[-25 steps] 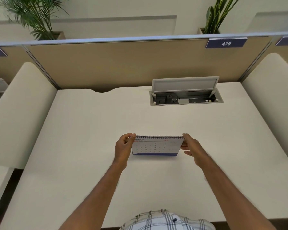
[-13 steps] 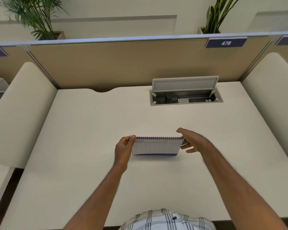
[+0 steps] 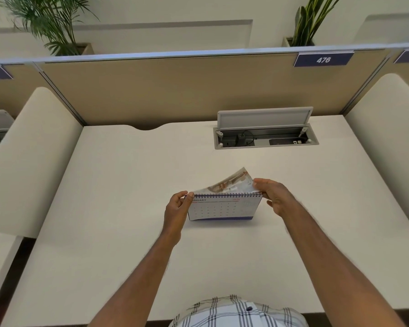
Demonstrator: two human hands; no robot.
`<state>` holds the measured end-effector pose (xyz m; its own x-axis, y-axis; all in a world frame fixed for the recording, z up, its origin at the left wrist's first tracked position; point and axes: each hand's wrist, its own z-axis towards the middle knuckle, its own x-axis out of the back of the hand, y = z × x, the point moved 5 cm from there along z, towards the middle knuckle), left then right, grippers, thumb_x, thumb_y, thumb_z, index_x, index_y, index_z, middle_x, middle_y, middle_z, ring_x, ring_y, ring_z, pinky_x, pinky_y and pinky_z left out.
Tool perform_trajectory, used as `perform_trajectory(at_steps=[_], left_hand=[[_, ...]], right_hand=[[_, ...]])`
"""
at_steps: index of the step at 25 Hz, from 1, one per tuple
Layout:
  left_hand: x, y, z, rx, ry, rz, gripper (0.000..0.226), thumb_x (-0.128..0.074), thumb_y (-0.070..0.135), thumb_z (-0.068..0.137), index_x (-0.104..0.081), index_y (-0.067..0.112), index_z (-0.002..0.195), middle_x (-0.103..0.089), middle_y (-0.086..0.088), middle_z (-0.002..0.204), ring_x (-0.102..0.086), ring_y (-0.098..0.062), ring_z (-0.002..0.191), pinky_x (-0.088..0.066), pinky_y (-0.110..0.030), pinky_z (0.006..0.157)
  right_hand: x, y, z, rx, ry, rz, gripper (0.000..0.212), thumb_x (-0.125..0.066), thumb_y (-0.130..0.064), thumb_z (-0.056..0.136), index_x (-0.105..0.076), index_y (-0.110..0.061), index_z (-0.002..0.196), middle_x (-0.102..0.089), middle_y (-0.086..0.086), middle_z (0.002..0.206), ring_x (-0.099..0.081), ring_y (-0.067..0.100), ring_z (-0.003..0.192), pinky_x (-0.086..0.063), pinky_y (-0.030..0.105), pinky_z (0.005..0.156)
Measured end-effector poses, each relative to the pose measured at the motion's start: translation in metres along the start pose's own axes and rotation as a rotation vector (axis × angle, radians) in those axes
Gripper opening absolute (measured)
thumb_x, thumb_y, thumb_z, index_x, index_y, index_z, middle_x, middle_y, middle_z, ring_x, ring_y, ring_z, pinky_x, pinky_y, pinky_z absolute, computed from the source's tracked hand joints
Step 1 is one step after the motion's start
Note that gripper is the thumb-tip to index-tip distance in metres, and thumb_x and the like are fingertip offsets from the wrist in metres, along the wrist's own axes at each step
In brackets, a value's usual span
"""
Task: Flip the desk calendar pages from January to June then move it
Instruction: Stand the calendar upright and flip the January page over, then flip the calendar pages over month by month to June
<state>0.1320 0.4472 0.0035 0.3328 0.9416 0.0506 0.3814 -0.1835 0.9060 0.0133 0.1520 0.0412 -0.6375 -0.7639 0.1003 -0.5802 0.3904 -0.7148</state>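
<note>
A small spiral-bound desk calendar (image 3: 222,210) stands on the white desk (image 3: 118,185), its front face showing January. My left hand (image 3: 176,208) pinches its upper left corner at the spiral. My right hand (image 3: 273,197) grips the right edge of a loose page (image 3: 229,184) with a brownish picture, lifted up behind the spiral binding and tilted away from me.
An open cable box (image 3: 265,135) with a raised grey lid sits in the desk at the back right. A tan partition (image 3: 175,90) closes the back, with a sign reading 476 (image 3: 323,59). Rounded white side dividers (image 3: 28,149) flank the desk.
My right hand left the calendar's right corner, reached behind the top, and now holds a page raised above the spiral. My left hand stayed on the left corner.
</note>
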Motion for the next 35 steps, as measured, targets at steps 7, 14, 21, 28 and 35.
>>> perform_trajectory(at_steps=[7,14,21,28,35], left_hand=[[0.001,0.000,-0.001,0.011,0.006,-0.009,0.047,-0.069,0.055,0.092,-0.062,0.026,0.128,-0.075,0.003,0.107,-0.067,-0.010,0.106,-0.053,-0.022,0.077],[0.000,-0.001,-0.002,-0.010,0.022,-0.045,0.044,-0.072,0.055,0.088,-0.068,0.024,0.118,-0.078,0.004,0.099,-0.070,-0.012,0.099,-0.054,-0.018,0.072],[0.000,0.002,-0.005,-0.024,0.023,-0.070,0.032,-0.073,0.050,0.090,-0.066,0.040,0.120,-0.081,0.012,0.096,-0.074,-0.006,0.100,-0.056,-0.017,0.075],[-0.002,0.006,-0.003,-0.005,0.016,-0.135,0.033,-0.075,0.035,0.092,-0.068,0.027,0.123,-0.082,0.007,0.097,-0.073,-0.014,0.103,-0.059,-0.020,0.079],[0.006,0.003,-0.003,0.017,-0.073,-0.125,0.031,-0.066,0.014,0.096,-0.071,0.030,0.122,-0.082,0.000,0.105,-0.074,-0.016,0.093,-0.058,-0.032,0.084]], right_hand=[[-0.002,-0.014,0.001,0.157,0.097,-0.099,0.019,-0.084,-0.004,0.078,-0.067,-0.003,0.084,-0.074,0.017,0.089,-0.067,0.030,0.085,-0.058,0.037,0.075],[-0.001,-0.023,-0.016,0.270,0.339,-0.648,0.015,-0.080,-0.040,0.078,-0.072,-0.027,0.075,-0.073,-0.012,0.077,-0.067,0.014,0.073,-0.048,0.030,0.059],[0.000,-0.018,-0.022,0.428,0.223,-0.322,0.018,-0.068,-0.029,0.093,-0.063,-0.015,0.083,-0.072,0.001,0.086,-0.064,0.019,0.079,-0.049,0.035,0.068],[0.003,-0.008,-0.049,0.523,-0.135,-0.045,0.018,-0.064,-0.006,0.095,-0.072,-0.019,0.104,-0.080,-0.003,0.102,-0.072,0.008,0.095,-0.054,0.018,0.077],[0.021,0.032,-0.052,0.557,-0.038,-0.341,0.032,-0.072,0.001,0.086,-0.084,-0.029,0.093,-0.053,-0.009,0.149,-0.054,0.014,0.131,-0.053,0.036,0.096]])
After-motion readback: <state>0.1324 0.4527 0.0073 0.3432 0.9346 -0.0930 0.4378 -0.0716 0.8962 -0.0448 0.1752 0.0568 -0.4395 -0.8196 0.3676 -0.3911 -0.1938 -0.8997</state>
